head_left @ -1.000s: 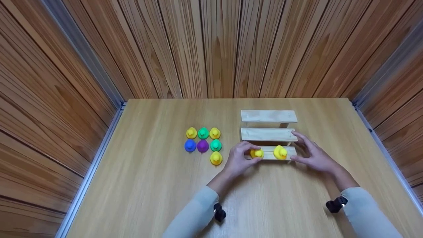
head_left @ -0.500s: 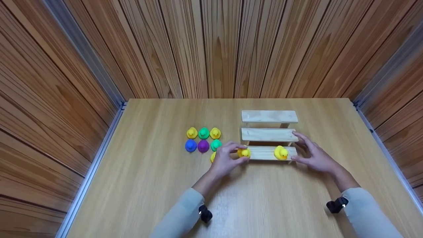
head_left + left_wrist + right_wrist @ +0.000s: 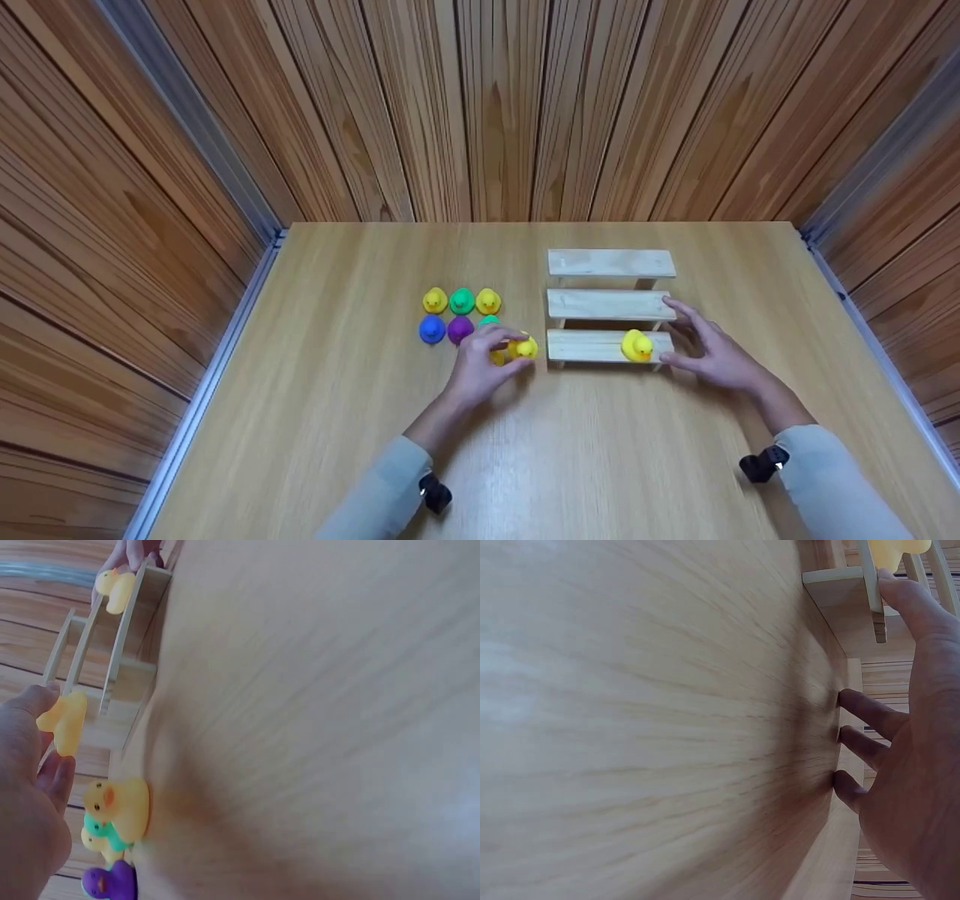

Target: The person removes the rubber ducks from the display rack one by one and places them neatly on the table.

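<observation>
My left hand (image 3: pixel 478 369) pinches a yellow rubber duck (image 3: pixel 524 348) between thumb and fingers, just left of a three-step wooden display stand (image 3: pixel 607 304). In the left wrist view this held duck (image 3: pixel 66 721) is raised above the tabletop. Another yellow duck (image 3: pixel 637 346) sits near the right end of the stand's lowest step. My right hand (image 3: pixel 712 354) rests at the stand's right end with fingers spread, index finger at the middle step and thumb at the lowest. In the right wrist view, its other fingers (image 3: pixel 862 714) reach down to the table.
Left of the stand, small ducks stand in rows: two yellow and a green (image 3: pixel 462 301) at the back, then blue (image 3: pixel 432 329), purple (image 3: pixel 460 329) and a partly hidden green. One more yellow duck (image 3: pixel 120 806) is mostly covered by my left hand in the head view. Wood-panelled walls (image 3: pixel 495 112) enclose the table.
My left hand has lifted the yellow duck off the lowest step's left part and carried it left, past the stand's end. The right hand has stayed in place.
</observation>
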Motion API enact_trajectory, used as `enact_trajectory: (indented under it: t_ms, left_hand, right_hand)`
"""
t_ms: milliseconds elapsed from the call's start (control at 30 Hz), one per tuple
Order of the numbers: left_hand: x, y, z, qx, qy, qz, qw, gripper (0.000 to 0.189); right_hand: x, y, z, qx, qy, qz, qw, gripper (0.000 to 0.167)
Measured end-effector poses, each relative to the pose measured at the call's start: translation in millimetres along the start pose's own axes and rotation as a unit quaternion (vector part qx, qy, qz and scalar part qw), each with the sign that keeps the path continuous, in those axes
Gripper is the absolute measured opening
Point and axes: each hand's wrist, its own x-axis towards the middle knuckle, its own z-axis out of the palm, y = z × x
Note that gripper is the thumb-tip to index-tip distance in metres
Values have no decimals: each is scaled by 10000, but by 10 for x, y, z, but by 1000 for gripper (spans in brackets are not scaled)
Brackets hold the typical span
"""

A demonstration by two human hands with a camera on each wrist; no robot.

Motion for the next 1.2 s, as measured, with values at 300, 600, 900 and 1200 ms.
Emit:
enact_trajectory:
  t_ms: [300, 600, 900, 1200]
  left_hand:
    - [-98, -108, -180, 1, 90, -27, 10000, 33]
    - [-160, -196, -372, -89, 265, 68, 9996, 32]
    - [-191, -283, -520, -80, 468, -108, 9988, 30]
    - [-256, -373, -596, -51, 586, -333, 9977, 32]
  right_hand:
    - [3, -17, 10, -12, 2, 36, 10000, 101]
    - [-3, -5, 7, -47, -2, 68, 10000, 101]
    - [-8, -3, 3, -43, -12, 21, 10000, 99]
    - [3, 1, 8, -49, 31, -15, 10000, 99]
